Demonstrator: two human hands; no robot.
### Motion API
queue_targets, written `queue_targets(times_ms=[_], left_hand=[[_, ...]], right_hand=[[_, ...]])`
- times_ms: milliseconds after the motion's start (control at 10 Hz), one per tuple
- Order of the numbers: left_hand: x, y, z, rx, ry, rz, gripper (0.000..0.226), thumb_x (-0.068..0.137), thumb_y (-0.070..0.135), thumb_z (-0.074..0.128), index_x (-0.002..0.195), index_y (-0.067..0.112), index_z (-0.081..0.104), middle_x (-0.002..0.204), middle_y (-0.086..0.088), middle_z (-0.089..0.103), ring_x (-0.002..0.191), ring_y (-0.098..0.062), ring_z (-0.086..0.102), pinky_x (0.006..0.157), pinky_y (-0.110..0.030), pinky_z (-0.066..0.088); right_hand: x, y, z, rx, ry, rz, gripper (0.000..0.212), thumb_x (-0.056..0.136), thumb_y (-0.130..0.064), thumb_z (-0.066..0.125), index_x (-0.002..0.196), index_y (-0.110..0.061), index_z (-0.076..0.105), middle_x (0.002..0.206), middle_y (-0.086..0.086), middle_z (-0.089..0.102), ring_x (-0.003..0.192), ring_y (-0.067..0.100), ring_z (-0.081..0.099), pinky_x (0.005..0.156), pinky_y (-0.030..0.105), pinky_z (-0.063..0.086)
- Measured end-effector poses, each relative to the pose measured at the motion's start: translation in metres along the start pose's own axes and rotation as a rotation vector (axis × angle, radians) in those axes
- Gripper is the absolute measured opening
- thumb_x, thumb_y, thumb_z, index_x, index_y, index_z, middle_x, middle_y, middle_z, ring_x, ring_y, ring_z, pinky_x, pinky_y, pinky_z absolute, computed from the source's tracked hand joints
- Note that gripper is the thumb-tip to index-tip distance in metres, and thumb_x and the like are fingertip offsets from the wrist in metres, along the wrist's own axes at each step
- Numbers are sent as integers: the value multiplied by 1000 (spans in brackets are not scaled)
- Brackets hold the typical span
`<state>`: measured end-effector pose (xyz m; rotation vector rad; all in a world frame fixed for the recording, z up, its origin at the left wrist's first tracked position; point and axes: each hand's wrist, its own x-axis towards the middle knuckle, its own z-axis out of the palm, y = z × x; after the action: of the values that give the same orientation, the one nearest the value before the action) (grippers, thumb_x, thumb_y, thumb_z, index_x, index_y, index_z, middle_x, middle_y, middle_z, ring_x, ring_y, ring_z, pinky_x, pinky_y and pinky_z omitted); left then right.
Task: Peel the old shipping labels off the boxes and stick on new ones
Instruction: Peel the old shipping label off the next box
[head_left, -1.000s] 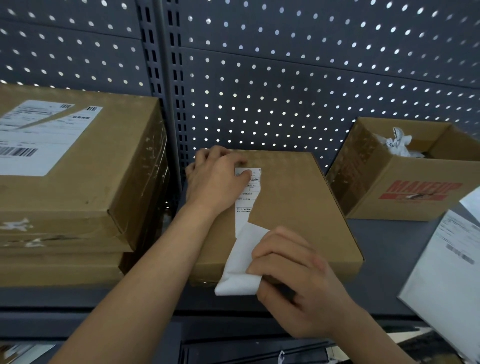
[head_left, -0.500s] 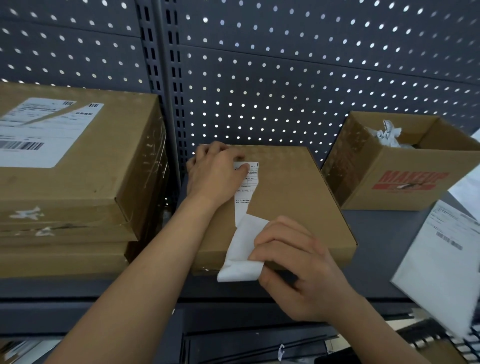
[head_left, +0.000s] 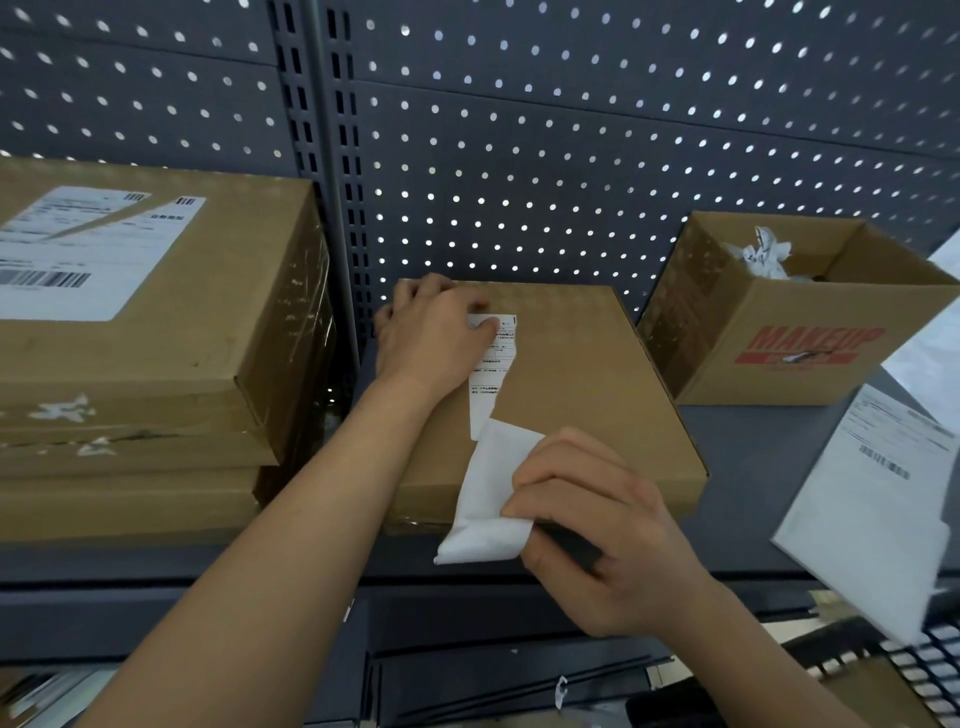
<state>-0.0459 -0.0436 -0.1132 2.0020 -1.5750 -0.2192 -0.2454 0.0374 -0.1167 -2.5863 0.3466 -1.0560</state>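
The box lies flat in the middle of the shelf, its near side at the shelf's front edge. Its label runs down the left part of the lid. The far half is stuck down. The near half is peeled up and hangs as a white flap over the box's front edge.

The left hand rests on the far left corner of the box. Its thumb presses the label's top end and its fingers bend over the box's far edge, tips hidden.

The right hand is at the front edge, just right of the flap, clenched on it: fingers curled over the flap's right side, thumb beneath. A dark thing shows under those fingers; I cannot tell what it is.

A stack of boxes sits at the shelf's left end and an open box near the right end. A printed sheet lies in front of the open box.
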Motion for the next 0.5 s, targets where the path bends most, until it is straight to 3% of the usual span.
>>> queue_targets(times_ms=[300,500], left_hand=[[0,0,0,-2,-5,-5,37,93,46,55,128,37,60,141,5,46,136,-25,28,111,-48,24],[-1,1,-1,-5,0,-4,35,94,46,54,127,38,60,141,5,47,136,-24,27,111,-48,23]], right_hand=[[-3,-5,0,10,34,-11,10,80,-1,63,74,2,69,80,9,62,74,20,52,72,26,42],[-4,-10,0,21,50,-30,10,78,0,62,73,2,69,78,10,61,72,21,52,70,27,42]])
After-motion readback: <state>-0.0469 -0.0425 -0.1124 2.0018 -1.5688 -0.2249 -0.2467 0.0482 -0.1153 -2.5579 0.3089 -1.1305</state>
